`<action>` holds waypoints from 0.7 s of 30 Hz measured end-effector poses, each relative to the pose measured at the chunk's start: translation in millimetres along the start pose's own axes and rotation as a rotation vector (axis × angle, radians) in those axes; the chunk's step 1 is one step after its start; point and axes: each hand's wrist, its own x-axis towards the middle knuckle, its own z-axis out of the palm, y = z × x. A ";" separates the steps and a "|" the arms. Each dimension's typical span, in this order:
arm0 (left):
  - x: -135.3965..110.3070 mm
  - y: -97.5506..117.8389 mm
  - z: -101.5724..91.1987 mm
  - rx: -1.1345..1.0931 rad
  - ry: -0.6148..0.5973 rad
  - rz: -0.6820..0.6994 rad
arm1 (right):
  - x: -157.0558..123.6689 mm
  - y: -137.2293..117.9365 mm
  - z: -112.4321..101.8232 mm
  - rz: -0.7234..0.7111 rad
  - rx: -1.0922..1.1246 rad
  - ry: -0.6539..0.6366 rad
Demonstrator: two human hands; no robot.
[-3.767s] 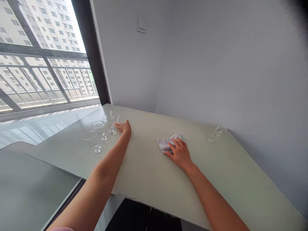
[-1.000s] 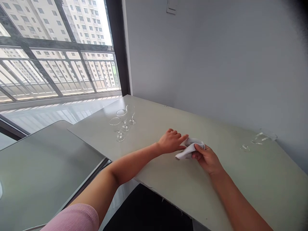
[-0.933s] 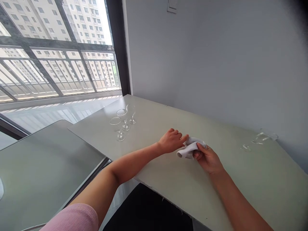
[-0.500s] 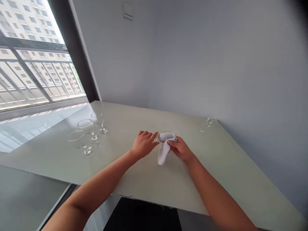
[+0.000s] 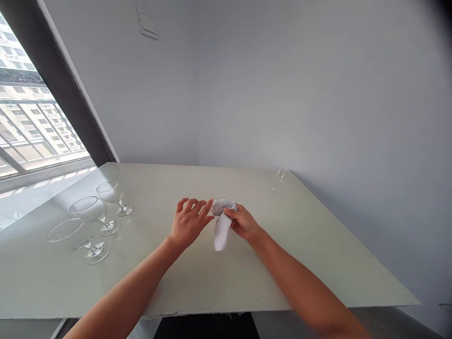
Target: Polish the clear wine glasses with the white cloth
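Observation:
Near the middle of the table I have a clear stemmed glass [image 5: 219, 205], lying sideways between my hands and partly hidden by a white cloth [image 5: 221, 233]. My right hand [image 5: 243, 221] grips the cloth against the glass, its thumb on top, while a loose end hangs down. On the other side, the thumb and index finger of my left hand [image 5: 191, 221] are at the glass's left edge, and its other fingers are lifted and spread. Exactly where those fingertips touch the clear glass is hard to make out.
Three stemmed glasses stand at the left: a near one [image 5: 98, 253], a middle one [image 5: 109, 228] and a far one [image 5: 124, 210]. Another small clear glass [image 5: 280, 176] is at the far right corner of the pale table [image 5: 318, 263]. Grey walls [image 5: 282, 94] close off the back.
The view has swung right, so everything sits farther left. Both hands keep the glass and cloth between them; the cloth's hanging end has shifted slightly, and the left fingers look more spread.

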 end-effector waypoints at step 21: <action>10.3 -7.9 -15.8 -1.042 -0.756 -0.471 | -7.8 -23.7 -25.7 -0.094 -0.697 -0.268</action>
